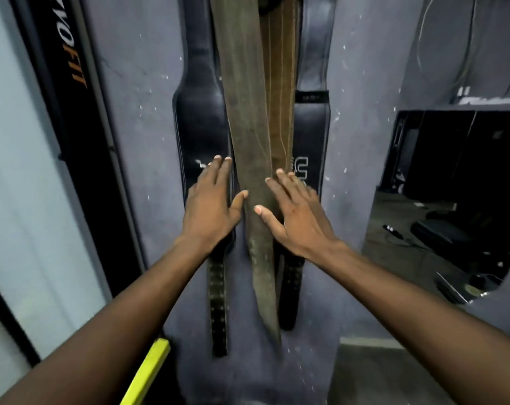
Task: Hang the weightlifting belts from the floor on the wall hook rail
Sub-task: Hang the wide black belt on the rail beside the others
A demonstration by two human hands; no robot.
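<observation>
While both hands rest flat on the hung belts, the following is noted.

Step in hand: judged to be settling or straightening belts already on the wall; no lifting from the floor is under way.
Left hand (211,207): grip wide, fingers spread, palm against the left black belt (202,124), thumb touching the edge of the olive belt (247,112); it holds nothing.
Right hand (296,213): grip wide, fingers spread, pressed on the olive belt and over the tan belt (280,106) beside it; it holds nothing.
Task items: four belts hang close together against the grey wall (137,135), the right black belt (310,133) outermost; tails point down.
Hook rail: above the top edge, not visible.
Floor: no belt seen on the visible strip.
Containers: none in view.
Next move: judged to call for releasing the belts, then checking the floor for any remaining.
</observation>
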